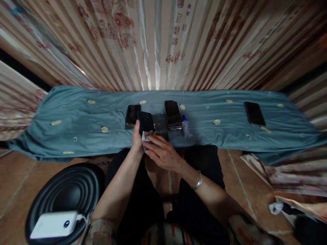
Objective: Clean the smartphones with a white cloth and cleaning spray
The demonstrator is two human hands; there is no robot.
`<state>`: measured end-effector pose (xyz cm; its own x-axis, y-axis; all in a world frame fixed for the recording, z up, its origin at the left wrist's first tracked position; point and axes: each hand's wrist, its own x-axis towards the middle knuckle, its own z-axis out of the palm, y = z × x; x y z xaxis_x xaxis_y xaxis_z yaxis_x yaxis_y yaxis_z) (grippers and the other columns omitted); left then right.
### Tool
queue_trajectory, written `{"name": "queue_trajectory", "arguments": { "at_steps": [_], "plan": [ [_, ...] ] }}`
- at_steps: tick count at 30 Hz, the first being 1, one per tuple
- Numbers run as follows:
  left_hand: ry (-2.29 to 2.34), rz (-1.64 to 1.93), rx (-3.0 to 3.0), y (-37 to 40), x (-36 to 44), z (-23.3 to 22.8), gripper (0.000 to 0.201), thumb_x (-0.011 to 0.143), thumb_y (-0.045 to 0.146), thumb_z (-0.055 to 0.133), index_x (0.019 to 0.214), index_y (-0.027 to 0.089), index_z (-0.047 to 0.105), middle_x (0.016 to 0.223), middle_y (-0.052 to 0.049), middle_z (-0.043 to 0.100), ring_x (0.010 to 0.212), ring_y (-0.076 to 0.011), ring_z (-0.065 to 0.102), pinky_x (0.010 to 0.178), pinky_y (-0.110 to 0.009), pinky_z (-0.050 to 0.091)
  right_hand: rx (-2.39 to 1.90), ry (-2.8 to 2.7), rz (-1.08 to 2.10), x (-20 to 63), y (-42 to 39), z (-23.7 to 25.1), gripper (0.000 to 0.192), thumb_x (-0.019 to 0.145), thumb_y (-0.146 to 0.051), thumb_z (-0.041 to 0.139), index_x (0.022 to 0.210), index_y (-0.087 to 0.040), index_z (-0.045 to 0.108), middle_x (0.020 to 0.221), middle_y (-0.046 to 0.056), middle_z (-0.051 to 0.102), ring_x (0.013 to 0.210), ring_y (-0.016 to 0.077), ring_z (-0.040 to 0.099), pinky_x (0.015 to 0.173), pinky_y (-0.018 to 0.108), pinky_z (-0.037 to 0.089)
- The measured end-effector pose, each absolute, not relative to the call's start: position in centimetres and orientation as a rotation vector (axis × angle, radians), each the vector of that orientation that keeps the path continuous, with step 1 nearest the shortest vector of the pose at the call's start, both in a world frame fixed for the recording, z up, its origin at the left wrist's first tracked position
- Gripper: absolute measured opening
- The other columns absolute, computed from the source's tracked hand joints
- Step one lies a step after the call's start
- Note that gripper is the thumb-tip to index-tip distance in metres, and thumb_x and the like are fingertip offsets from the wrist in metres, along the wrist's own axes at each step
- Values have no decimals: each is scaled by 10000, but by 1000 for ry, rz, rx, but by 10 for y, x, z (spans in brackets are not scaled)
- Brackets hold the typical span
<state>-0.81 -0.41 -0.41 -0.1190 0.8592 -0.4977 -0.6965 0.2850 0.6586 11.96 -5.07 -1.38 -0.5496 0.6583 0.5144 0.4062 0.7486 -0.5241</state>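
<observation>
From the head camera, the left hand [138, 141] is clenched around the lower end of a dark smartphone [145, 121], holding it tilted up with its camera side facing the viewer, probably so that face is open to the other hand. The right hand [162, 153] pinches a small white cloth [145, 137] against the phone's lower edge, fingers pressed flat over it; a silver bracelet [198, 181] circles that wrist.

Just beyond the grip, on the teal cloth [76, 119] covering the low surface, lie more phones, set flat and side by side, seemingly to keep them within reach: one with a cracked-looking face [132, 116] to the left of the held phone, one dark phone [160, 125] right behind the grip, and a glossy one [173, 114] further right. A fifth phone [254, 113] lies well apart, far to the right. So five phones are counted, one in hand. One small spray bottle [186, 126] lies beside the glossy phone.

Near the left elbow, one white power bank [55, 224] rests on a round black stool [63, 194].
</observation>
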Motion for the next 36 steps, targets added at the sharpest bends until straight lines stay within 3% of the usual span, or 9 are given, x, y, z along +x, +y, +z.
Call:
{"name": "queue_trajectory", "arguments": {
  "at_steps": [5, 10, 19, 25, 31, 36],
  "plan": [
    [1018, 1349, 137, -2, -11, -6, 566, 952, 547, 365, 891, 98, 703, 628, -53, 694, 530, -126, 648, 568, -212, 526, -746, -2233, 464, 120, -53, -15, 361, 1002, -358, 434, 1184, -185, 694, 1284, 118, 647, 1247, 230, 557, 1054, 424, 510],
    [981, 1356, 188, -3, -15, -8, 570, 940, 566, 393, 961, 90, 707, 714, -76, 729, 590, -143, 673, 612, -228, 544, -694, -2260, 449, 123, -55, -15, 356, 1003, -354, 440, 1163, -172, 700, 1274, 124, 652, 1243, 225, 559, 1039, 402, 519],
    [929, 1346, 169, 2, -23, -5, 669, 976, 545, 224, 1017, 55, 678, 781, -119, 742, 675, -183, 703, 676, -276, 568, -692, -2186, 406, 137, -48, -24, 326, 1001, -313, 466, 1108, -133, 715, 1208, 148, 682, 1177, 232, 605, 991, 405, 549],
    [873, 1346, 175, 2, -25, -8, 653, 968, 552, 256, 1108, 64, 666, 829, -121, 747, 716, -191, 709, 711, -288, 572, -769, -2143, 437, 146, -46, -26, 311, 1001, -310, 465, 1105, -166, 720, 1183, 124, 701, 1166, 232, 628, 997, 413, 545],
    [882, 1321, 200, 0, -18, -6, 622, 974, 529, 277, 1029, 65, 689, 827, -124, 753, 711, -186, 712, 720, -285, 574, -879, -2105, 537, 149, -44, -29, 339, 1010, -348, 444, 1179, -187, 690, 1236, 117, 685, 1208, 212, 617, 1054, 399, 505],
    [907, 1289, 259, -2, -12, -9, 608, 952, 547, 351, 1030, 58, 704, 833, -138, 759, 819, -232, 730, 787, -323, 580, -984, -2054, 595, 149, -39, -35, 368, 1005, -391, 448, 1228, -193, 663, 1291, 132, 656, 1255, 216, 588, 1084, 405, 476]
  ]
}}
